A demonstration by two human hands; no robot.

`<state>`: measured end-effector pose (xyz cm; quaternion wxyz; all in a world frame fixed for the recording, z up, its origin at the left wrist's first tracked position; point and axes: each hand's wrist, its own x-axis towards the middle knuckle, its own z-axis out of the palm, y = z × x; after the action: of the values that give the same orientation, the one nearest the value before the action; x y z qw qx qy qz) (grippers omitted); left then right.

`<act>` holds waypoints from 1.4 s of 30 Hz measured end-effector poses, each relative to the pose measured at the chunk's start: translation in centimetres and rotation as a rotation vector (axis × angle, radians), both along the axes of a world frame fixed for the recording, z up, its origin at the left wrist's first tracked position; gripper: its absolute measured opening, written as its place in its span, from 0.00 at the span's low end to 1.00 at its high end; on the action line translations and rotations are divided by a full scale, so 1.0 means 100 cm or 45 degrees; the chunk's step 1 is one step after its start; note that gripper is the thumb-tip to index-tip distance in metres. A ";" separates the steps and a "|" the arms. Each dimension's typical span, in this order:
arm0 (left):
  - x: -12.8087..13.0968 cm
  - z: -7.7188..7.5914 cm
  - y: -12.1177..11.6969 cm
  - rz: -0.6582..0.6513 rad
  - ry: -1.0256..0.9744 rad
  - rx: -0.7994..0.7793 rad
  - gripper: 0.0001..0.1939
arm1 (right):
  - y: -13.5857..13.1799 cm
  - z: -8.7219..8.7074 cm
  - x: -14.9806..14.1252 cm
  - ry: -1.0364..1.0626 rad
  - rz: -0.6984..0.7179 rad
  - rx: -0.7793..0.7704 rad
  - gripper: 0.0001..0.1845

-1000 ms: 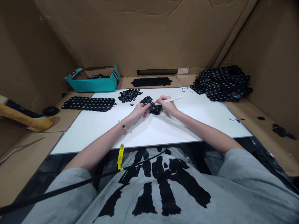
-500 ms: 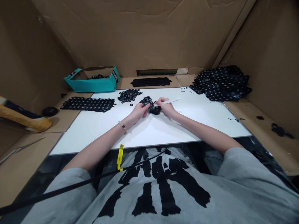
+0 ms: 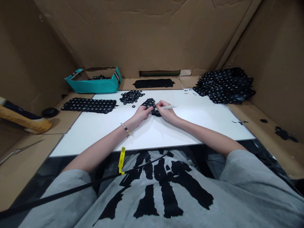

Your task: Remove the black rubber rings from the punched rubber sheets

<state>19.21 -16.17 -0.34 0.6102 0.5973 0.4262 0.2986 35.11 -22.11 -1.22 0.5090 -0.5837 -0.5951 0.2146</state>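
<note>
My left hand (image 3: 142, 113) pinches a bunched black perforated sheet (image 3: 150, 102); my right hand (image 3: 167, 114) grips a white stylus (image 3: 169, 107), its tip hidden at the sheet. This close work calls for a steady pinch.

On my feed the person's wearing a baggy grey tee (image 3: 197, 202) with a huge black print (image 3: 169, 196), plus a beaded bracelet (image 3: 124, 129) just behind the left hand (image 3: 142, 113). A black cable (image 3: 71, 190) with a yellow tag (image 3: 122, 160) runs across the chest.
</note>
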 end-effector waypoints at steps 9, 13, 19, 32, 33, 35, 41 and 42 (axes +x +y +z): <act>-0.003 0.000 0.005 -0.117 0.004 -0.054 0.19 | 0.000 0.004 0.004 -0.027 -0.022 -0.051 0.12; -0.004 0.000 0.010 0.009 0.025 -0.042 0.16 | 0.000 0.007 0.008 0.041 -0.037 -0.093 0.12; -0.005 0.002 0.016 -0.014 -0.064 -0.217 0.16 | 0.007 0.010 0.018 0.240 -0.023 -0.190 0.09; 0.000 -0.003 0.005 -0.047 -0.063 -0.008 0.18 | 0.008 0.006 0.008 0.388 -0.019 -0.054 0.11; 0.000 -0.002 0.004 -0.045 -0.057 -0.007 0.18 | 0.008 0.007 0.008 0.383 -0.019 -0.047 0.11; 0.000 -0.001 0.004 -0.038 -0.049 -0.006 0.18 | 0.007 0.008 0.009 0.382 -0.014 -0.040 0.11; 0.000 0.001 0.002 -0.027 -0.038 -0.017 0.17 | 0.006 0.010 0.010 0.420 -0.007 -0.093 0.10; 0.000 0.002 0.001 -0.026 -0.039 -0.021 0.17 | 0.006 0.009 0.010 0.433 -0.007 -0.097 0.11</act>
<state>19.25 -16.05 -0.17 0.6245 0.5921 0.4132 0.2979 36.06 -21.52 -0.28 0.5804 -0.5595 -0.4901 0.3314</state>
